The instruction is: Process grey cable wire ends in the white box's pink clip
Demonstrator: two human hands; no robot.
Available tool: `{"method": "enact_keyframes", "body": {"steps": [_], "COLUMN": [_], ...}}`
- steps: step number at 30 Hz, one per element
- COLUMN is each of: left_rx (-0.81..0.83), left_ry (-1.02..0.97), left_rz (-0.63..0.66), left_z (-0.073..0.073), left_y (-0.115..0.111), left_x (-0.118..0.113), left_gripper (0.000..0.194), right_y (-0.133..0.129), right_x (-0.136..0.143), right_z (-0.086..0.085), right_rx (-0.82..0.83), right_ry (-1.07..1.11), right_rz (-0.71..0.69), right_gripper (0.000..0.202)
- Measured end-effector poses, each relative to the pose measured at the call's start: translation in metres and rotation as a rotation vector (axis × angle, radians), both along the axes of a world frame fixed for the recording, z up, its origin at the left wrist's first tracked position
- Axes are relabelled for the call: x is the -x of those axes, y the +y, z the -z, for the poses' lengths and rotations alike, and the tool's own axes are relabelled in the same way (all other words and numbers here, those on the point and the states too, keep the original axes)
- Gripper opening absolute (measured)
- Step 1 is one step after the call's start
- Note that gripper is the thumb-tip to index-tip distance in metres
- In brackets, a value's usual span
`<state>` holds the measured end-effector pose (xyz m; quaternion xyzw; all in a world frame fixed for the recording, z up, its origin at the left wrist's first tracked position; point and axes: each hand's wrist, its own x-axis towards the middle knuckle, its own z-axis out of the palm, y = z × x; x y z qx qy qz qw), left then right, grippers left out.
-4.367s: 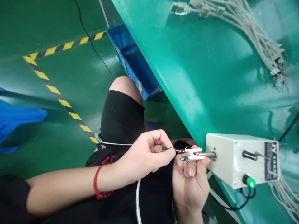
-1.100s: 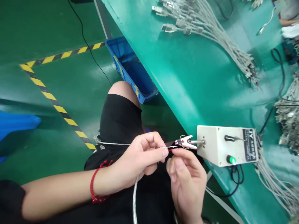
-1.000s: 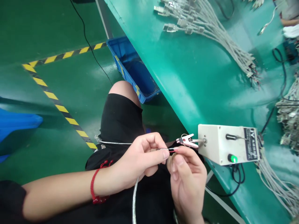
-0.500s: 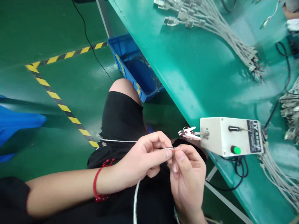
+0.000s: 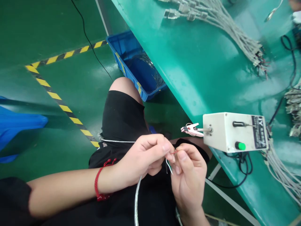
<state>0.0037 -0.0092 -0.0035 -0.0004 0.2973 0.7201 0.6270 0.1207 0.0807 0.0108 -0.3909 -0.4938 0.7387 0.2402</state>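
My left hand (image 5: 145,158) pinches the end of a silver braided cable (image 5: 136,201) that runs down over my lap. My right hand (image 5: 189,175) meets it fingertip to fingertip and grips the thin coloured wires (image 5: 169,164) sticking out of the cable's end, a red one and a white-green one. Both hands hover over my black shorts, just below and left of a small white clip (image 5: 191,129) on a metal shaft. That shaft projects from a cream box (image 5: 232,131) with a green button, standing at the edge of the green table (image 5: 202,69).
A bundle of grey cables with clear plugs (image 5: 225,31) lies across the table's far side, and more cables hang at its right edge (image 5: 282,175). A blue bin (image 5: 131,59) sits on the green floor under the table edge. Yellow-black tape (image 5: 58,103) marks the floor.
The wire ends have come away from the white clip, and both hands have dropped lower toward my lap. My right fingers now separate the thin wires instead of holding them at the clip.
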Motion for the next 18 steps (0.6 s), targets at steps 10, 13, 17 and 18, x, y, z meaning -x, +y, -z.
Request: {"method": "enact_keyframes", "body": {"steps": [10, 13, 17, 18], "left_rx": [0.059, 0.063, 0.074, 0.083], "left_ry": [0.061, 0.074, 0.077, 0.076], "left_rz": [0.107, 0.185, 0.147, 0.124], "left_z": [-0.006, -0.006, -0.002, -0.001], "left_y": [0.004, 0.007, 0.009, 0.009], "left_x": [0.007, 0.011, 0.011, 0.010], "left_gripper": [0.030, 0.025, 0.024, 0.023], "right_y": [0.004, 0.004, 0.006, 0.006], "right_x": [-0.003, -0.003, 0.001, 0.002], "right_z": [0.002, 0.002, 0.003, 0.003], "right_rx": [-0.088, -0.102, -0.112, -0.116], "right_ry": [-0.052, -0.034, -0.025, -0.025], "right_rz": [0.020, 0.002, -0.004, 0.000], "right_gripper": [0.006, 0.009, 0.010, 0.010]}}
